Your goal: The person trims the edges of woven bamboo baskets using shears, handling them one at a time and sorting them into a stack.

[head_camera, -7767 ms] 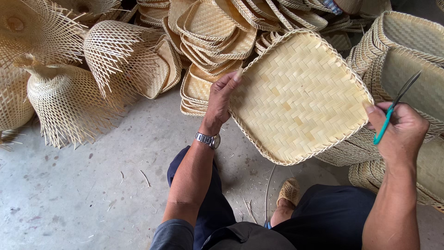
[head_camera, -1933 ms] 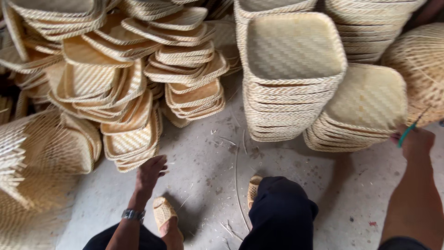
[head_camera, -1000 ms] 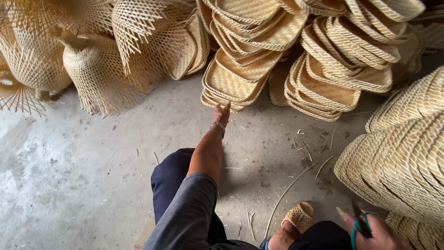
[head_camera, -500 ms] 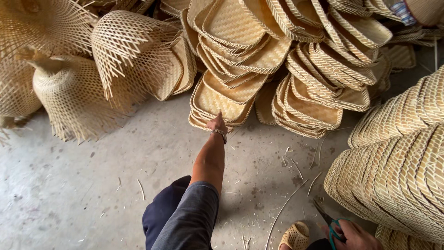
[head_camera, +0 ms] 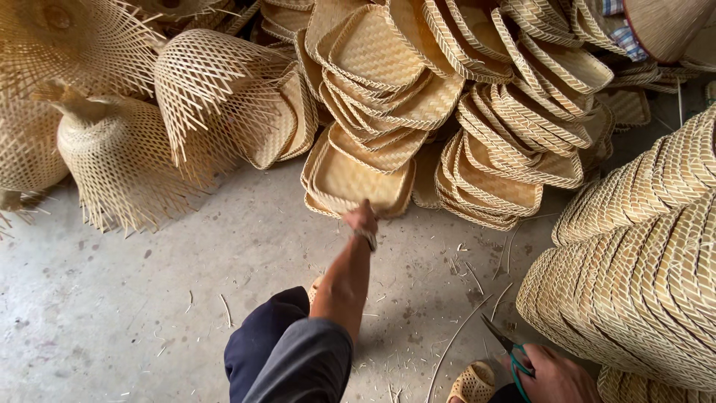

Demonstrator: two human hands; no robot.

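Right hand: the right hand (head_camera: 556, 377) is seen at the lower edge of the view, closed around a pair of green-handled scissors (head_camera: 507, 351); the blades are pointed up and to the left, near a tall leaning stack of woven bamboo trays (head_camera: 641, 276); the fingers are wrapped on the handles, narrow

Foot: a woven sandal (head_camera: 471, 382) is seen just beside the right hand, on the grey concrete floor (head_camera: 134, 313), which is strewn with thin bamboo slivers

Left arm: a grey sleeve and a bare forearm are stretched forward from the dark-trousered knee; a metal wristwatch (head_camera: 367, 237) is worn at the wrist

Left hand: the left hand (head_camera: 361, 218) is set at the near rim of a shallow square woven bamboo tray (head_camera: 358, 183), the lowest of a low pile; the fingers are hidden behind the hand, so how far they are open cannot be told; whether the rim is gripped or only touched cannot be told

Step in hand, judged: the rim would best be taken at its near edge and the tray drawn flat toward the knee, so that the leaning trays above are not disturbed; the scissors are best kept pointed away

Further back: heaps of square bamboo trays (head_camera: 514, 142) are piled behind; unfinished open-weave bamboo baskets with loose splayed ends (head_camera: 119, 149) stand to the left
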